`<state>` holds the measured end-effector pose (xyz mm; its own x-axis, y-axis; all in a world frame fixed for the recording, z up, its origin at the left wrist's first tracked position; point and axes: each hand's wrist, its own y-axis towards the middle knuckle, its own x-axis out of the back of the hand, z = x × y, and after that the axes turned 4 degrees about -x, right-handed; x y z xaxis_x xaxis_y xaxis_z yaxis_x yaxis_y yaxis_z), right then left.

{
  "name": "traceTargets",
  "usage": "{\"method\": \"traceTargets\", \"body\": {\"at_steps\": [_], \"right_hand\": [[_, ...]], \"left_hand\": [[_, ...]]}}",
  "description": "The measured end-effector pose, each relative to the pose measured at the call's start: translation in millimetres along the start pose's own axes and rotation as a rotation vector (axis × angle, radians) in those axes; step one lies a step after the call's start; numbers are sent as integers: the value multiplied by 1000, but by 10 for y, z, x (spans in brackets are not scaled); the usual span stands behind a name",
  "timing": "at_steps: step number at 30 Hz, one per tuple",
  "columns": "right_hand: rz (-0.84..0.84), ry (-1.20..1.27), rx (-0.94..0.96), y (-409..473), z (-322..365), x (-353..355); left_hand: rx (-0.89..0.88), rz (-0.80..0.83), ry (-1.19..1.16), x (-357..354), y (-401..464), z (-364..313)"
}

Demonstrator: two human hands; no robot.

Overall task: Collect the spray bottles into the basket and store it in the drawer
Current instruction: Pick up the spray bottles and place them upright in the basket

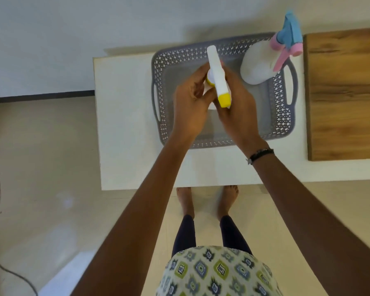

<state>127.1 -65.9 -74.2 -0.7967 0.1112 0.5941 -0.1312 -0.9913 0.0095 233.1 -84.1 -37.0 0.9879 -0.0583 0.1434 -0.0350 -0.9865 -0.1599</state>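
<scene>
**Grey basket half filled, second bottle going in**

Grey perforated plastic, with a handle slot at each end: that is the basket [271, 116] sitting on the white tabletop [124, 133]. In its far right corner stands a white spray bottle with a pink and blue trigger head [259, 65], already collected. Both hands meet over the middle of the basket around a white spray bottle with a yellow nozzle and collar [217, 75], held upright above the floor of the basket. The left hand [190, 103] wraps it from the left, and the right hand [237, 107] grasps it from the right, its fingers closed under the yellow tip.

This looks like the collecting step, second bottle. Next, I would guess, it must be lowered and set upright beside the first, then let go. A wooden panel [346, 92] lies to the right; no drawer shows.
</scene>
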Motion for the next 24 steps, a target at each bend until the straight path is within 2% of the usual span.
{"method": "traceTargets", "body": {"at_steps": [8,18,24], "right_hand": [[15,-96,-45,342,-324,-38],[14,-9,-48,655,-612,-6],[29,43,-53,672,-613,-26]], "left_hand": [[58,27,24,-227,384,220],[104,65,135,-457,764,201],[105,81,84,-470,764,200]]}}
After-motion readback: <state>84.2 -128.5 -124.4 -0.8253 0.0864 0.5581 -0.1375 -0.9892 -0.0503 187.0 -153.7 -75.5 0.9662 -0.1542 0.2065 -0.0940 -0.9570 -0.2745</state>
